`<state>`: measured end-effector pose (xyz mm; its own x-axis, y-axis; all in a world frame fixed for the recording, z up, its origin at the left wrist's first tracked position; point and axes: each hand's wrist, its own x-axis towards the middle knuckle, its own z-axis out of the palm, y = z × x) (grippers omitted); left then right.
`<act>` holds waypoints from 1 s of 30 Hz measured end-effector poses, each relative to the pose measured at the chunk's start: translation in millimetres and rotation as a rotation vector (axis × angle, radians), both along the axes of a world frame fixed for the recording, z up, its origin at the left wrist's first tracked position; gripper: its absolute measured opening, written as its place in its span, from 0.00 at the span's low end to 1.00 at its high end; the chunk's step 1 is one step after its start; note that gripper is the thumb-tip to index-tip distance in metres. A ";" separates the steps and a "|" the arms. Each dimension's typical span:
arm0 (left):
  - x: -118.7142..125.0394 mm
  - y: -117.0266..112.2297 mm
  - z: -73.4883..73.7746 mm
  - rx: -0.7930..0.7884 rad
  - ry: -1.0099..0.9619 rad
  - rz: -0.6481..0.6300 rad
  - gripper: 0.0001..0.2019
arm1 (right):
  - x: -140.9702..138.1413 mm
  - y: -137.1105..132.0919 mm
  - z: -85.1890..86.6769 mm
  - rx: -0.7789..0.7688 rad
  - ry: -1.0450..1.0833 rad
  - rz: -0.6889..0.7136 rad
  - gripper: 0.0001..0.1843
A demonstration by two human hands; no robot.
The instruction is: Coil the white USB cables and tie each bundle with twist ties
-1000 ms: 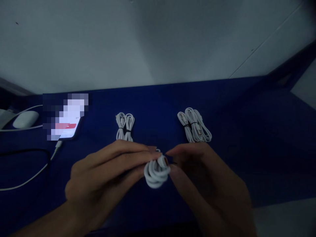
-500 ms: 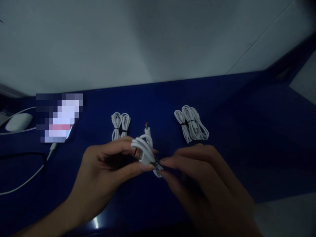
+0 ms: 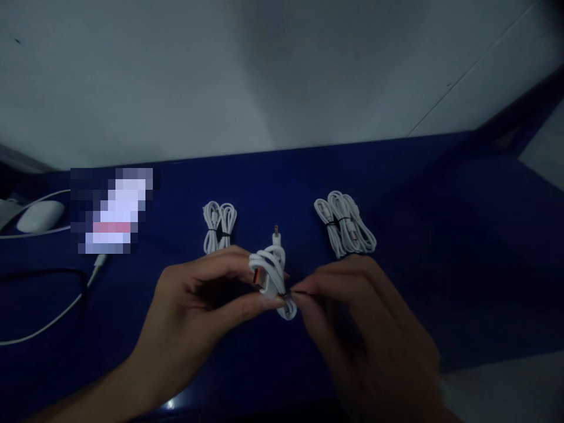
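A coiled white USB cable (image 3: 275, 267) is pinched between the thumb and fingers of my left hand (image 3: 194, 311), held above the blue table. Its USB-A plug with an orange inside faces left, and a smaller orange-tipped plug points up and away. My right hand (image 3: 365, 329) is closed at the coil's right side, its thumb and forefinger pinching the end of a thin black twist tie (image 3: 299, 292) at the bundle's middle. The far fingers of both hands are partly hidden.
Tied white cable bundles lie on the blue table (image 3: 264, 182): a left group (image 3: 219, 226) beyond my left hand and a right group (image 3: 346, 224). At the left are a blurred-out phone (image 3: 118, 211) with a charging cable and a white rounded case (image 3: 40, 217). A pale wall stands behind.
The held cable has turned slightly, its small plug now more upright. My right fingers have drawn the black tie's end out to the right. The view has shifted a little.
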<state>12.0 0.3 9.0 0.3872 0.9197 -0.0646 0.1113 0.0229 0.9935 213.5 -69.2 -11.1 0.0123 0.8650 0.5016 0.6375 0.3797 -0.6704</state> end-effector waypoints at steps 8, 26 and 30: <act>-8.7 -6.2 -5.3 0.420 0.169 0.011 0.15 | -11.6 6.6 10.9 -0.390 0.424 -0.038 0.09; -6.3 -1.7 -10.5 0.184 0.076 0.128 0.16 | -9.1 6.4 11.0 -0.439 0.638 -0.005 0.04; -3.1 2.3 -7.2 -0.016 -0.067 0.125 0.18 | -9.1 6.6 9.0 -0.279 0.420 -0.024 0.10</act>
<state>8.9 2.6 1.7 0.2738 0.9601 -0.0573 0.0403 0.0481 0.9980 204.4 -62.5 -2.1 0.1850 0.9625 0.1983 0.2968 0.1376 -0.9450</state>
